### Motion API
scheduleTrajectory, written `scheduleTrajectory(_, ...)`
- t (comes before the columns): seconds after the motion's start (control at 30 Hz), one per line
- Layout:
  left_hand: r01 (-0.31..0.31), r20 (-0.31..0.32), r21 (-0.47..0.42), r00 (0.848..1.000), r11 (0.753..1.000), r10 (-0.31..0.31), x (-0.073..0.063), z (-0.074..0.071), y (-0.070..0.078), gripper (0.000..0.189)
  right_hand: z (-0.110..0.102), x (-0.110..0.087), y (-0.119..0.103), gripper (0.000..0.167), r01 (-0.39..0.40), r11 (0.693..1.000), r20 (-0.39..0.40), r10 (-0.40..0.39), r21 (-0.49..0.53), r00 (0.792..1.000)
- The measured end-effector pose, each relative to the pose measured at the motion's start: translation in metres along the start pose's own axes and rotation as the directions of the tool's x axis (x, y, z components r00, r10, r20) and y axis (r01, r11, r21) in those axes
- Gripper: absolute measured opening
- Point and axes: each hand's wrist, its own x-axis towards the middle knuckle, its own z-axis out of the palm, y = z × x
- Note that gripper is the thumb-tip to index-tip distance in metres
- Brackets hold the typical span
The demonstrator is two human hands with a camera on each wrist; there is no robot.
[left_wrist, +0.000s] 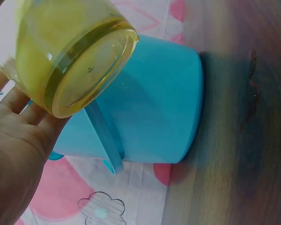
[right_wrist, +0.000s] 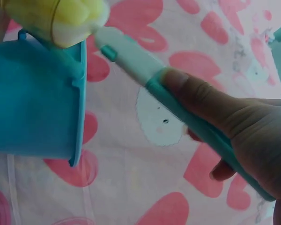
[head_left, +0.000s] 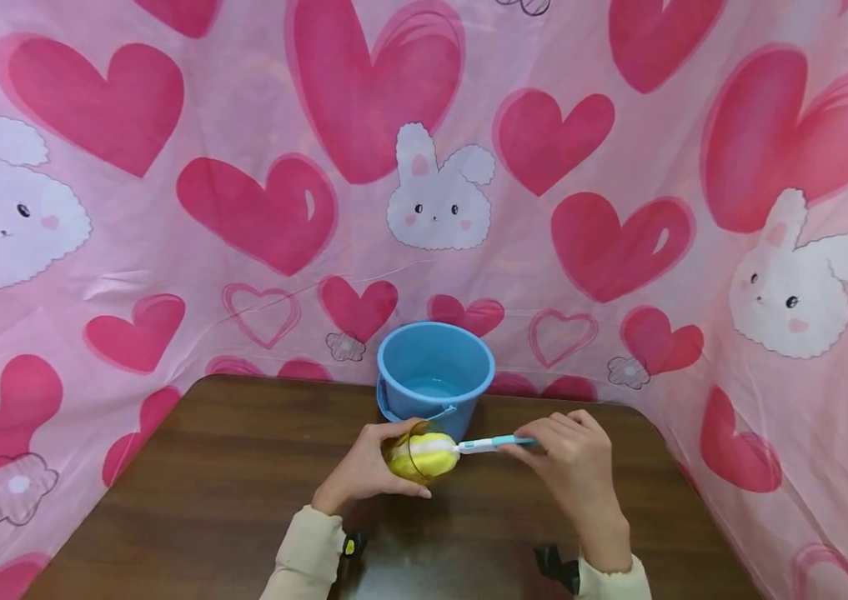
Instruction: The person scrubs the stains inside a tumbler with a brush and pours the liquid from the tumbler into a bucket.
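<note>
My left hand [head_left: 367,467] holds a see-through amber glass cup [left_wrist: 84,61], tilted so its mouth faces my right hand. In the left wrist view the thick round base of the cup shows clearly. A bottle brush with a yellow and white sponge head [head_left: 434,456] has that head partly inside the cup. Its white and teal handle [right_wrist: 138,58] is pinched by my right hand [head_left: 574,458], thumb along the top and fingers beneath. Both hands are above the table, just in front of a light blue bucket [head_left: 469,414].
The bucket stands on the dark brown wooden table [head_left: 243,467] near its back edge, its handle [left_wrist: 103,136] hanging down at the front. Pink cloth [head_left: 258,100] with hearts and rabbits hangs behind and at both sides.
</note>
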Motion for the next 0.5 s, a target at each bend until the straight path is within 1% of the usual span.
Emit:
scheduleTrajectory(0.1, -0.006, 0.000, -0.011, 1.000, 1.000, 0.006, 0.000, 0.001, 0.000, 0.084, -0.002, 0.000, -0.003, 0.062, -0.016, 1.000, 0.042, 0.016, -0.001, 0.999)
scheduleTrajectory(0.17, -0.011, -0.001, -0.017, 1.000, 1.000, 0.011, 0.000, 0.001, 0.000, 0.084, -0.004, 0.001, -0.003, 0.061, -0.013, 1.000, 0.044, 0.013, 0.005, 0.999)
scheduleTrajectory(0.3, 0.007, 0.006, -0.016, 1.000, 1.000, -0.007, -0.001, 0.000, 0.002, 0.083, -0.007, 0.001, 0.001, 0.060, -0.007, 1.000, 0.001, 0.007, 0.021, 1.000)
scheduleTrajectory(0.4, 0.031, 0.014, -0.009, 0.999, 0.999, -0.031, -0.001, -0.002, 0.003, 0.085, -0.010, 0.001, 0.009, 0.061, -0.008, 1.000, -0.054, 0.010, 0.025, 0.998)
scheduleTrajectory(0.5, 0.041, 0.017, -0.007, 0.999, 0.999, -0.041, -0.002, -0.004, 0.005, 0.085, -0.014, 0.001, 0.015, 0.060, -0.006, 0.999, -0.107, 0.010, 0.032, 0.994)
